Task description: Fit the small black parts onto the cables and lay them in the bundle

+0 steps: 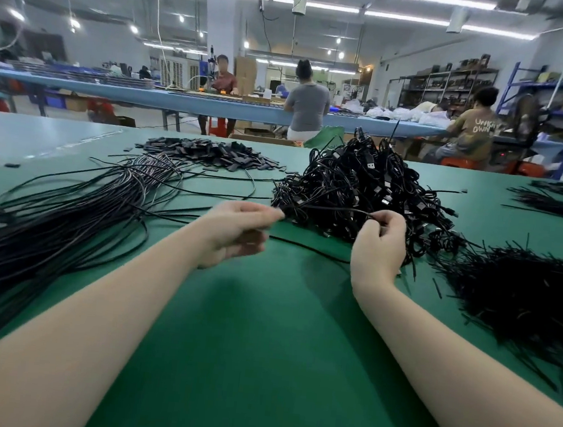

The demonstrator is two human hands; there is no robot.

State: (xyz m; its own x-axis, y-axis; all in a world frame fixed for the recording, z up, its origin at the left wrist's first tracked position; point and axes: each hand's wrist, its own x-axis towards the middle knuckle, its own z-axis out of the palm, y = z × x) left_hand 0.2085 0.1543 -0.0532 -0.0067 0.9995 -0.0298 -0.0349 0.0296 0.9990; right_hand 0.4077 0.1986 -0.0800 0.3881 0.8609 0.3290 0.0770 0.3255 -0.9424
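My left hand (237,231) and my right hand (378,246) hold one thin black cable (328,209) stretched between them, just in front of a tangled heap of black USB cables (361,186). My right hand pinches the cable's end between thumb and forefinger. My left hand pinches the other part at its fingertips, and several small black parts sit in its curled palm. A pile of small black parts (210,153) lies at the far middle of the green table (262,332). A long bundle of straight black cables (48,225) runs along the left.
A heap of short black ties (519,298) lies at the right, with more black strands (556,202) at the far right. Beyond the table's far edge, several people sit at a long blue bench (181,100); shelving stands at the back right.
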